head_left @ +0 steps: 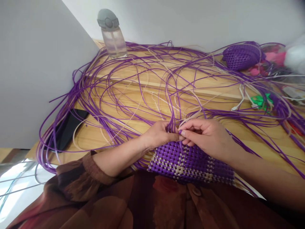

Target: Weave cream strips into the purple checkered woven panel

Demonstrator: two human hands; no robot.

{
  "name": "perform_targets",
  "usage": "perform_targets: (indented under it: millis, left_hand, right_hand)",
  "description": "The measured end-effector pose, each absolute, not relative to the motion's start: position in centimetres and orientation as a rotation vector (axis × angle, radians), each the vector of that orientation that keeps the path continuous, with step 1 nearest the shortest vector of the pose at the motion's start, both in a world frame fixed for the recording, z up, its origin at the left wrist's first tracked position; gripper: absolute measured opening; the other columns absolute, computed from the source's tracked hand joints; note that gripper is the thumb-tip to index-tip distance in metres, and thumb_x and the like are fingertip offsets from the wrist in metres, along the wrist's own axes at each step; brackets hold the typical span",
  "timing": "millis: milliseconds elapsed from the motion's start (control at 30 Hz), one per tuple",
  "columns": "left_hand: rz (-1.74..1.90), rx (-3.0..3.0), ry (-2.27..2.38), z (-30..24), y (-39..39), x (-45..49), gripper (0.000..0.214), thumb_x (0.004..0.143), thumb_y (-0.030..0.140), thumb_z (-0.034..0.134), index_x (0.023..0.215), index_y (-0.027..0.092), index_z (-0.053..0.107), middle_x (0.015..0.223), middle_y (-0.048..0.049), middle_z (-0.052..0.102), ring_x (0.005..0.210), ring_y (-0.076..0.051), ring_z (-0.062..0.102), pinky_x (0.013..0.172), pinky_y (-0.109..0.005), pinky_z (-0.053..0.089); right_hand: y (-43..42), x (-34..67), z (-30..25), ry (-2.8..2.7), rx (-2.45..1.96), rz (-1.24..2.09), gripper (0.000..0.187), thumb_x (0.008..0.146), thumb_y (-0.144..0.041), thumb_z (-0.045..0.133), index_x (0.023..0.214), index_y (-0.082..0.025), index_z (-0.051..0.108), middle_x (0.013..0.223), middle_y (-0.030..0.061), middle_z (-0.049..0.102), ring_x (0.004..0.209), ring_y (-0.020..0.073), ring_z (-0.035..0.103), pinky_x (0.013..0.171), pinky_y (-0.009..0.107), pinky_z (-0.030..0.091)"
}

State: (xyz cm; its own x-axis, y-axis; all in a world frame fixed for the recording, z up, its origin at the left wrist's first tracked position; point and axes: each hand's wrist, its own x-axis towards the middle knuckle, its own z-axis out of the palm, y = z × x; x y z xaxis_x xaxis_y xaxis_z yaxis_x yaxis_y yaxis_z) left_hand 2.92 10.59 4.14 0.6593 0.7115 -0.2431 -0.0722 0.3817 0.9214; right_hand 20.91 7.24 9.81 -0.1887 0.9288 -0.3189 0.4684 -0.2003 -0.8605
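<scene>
A purple and beige woven panel (190,162) lies at the table's near edge, against my clothing. At its upper edge my left hand (160,135) is closed on a bundle of purple plastic strands (172,117) that rise out between thumb and fingers. My right hand (205,136) meets it there, thumb and forefinger pinched on a short purple strand (180,132). The fingertips of both hands nearly touch, just above the weave. Long loose purple and beige strands fan out from the panel across the table.
A clear bottle with a grey lid (113,35) stands at the back left. A dark flat object (71,128) lies under strands at left. At the back right are a purple woven piece (243,55), pink material (276,58), a white cable (241,98) and a green item (262,101).
</scene>
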Motion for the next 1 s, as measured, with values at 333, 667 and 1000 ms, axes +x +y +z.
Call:
perform_targets:
  millis: [333, 667, 1000]
  left_hand:
    - [0.59, 1.084, 0.763, 4.2, 10.1, 3.2, 0.026, 0.064, 0.025, 0.082, 0.081, 0.01, 0.069, 0.073, 0.0006, 0.062, 0.066, -0.009, 0.051, 0.067, -0.025, 0.039]
    - [0.543, 1.037, 0.89, 4.5, 10.3, 3.2, 0.037, 0.056, 0.035, 0.087, 0.072, 0.012, 0.064, 0.066, 0.0022, 0.057, 0.06, -0.008, 0.047, 0.061, -0.025, 0.036]
    - [0.587, 1.076, 0.839, 4.1, 10.1, 3.0, 0.033, 0.061, 0.03, 0.085, 0.084, 0.011, 0.07, 0.071, 0.0007, 0.062, 0.063, -0.01, 0.052, 0.065, -0.026, 0.038]
  right_hand:
    - [7.5, 21.3, 9.7, -1.823, -1.533, 1.209, 0.018, 0.09, -0.031, 0.059, 0.1, -0.02, 0.069, 0.079, 0.0017, 0.071, 0.06, 0.0126, 0.066, 0.058, 0.024, 0.054]
    - [9.0, 24.2, 11.3, -2.666, -1.169, 0.421, 0.024, 0.096, -0.023, 0.05, 0.088, -0.02, 0.072, 0.087, 0.0061, 0.064, 0.081, 0.0179, 0.059, 0.073, 0.031, 0.043]
    - [13.3, 20.4, 11.8, -2.806, -0.887, 0.489, 0.021, 0.092, -0.026, 0.059, 0.08, -0.019, 0.074, 0.083, 0.0052, 0.057, 0.082, 0.0181, 0.051, 0.076, 0.032, 0.037]
